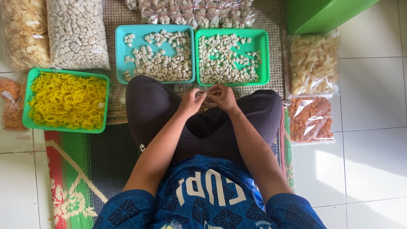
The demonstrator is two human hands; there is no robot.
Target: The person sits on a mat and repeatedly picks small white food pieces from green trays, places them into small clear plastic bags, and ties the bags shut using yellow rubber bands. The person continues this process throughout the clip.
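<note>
Hands met above the lap: the left hand [191, 101] and the right hand [222, 96] were pressed close together, fingertips pinching a small clear plastic packet [203, 94] between them, its contents too small to tell. Just beyond the knees sat a turquoise plastic tray [120, 51] and a green plastic tray [264, 55], side by side on a woven mat [113, 17], both holding pale square cracker pieces [163, 63]. To the left, a green tray of yellow rubber bands [68, 101] rested near the left knee. Clear bags of orange chips [310, 119] lay on the white tiled floor [373, 127] at right.
</note>
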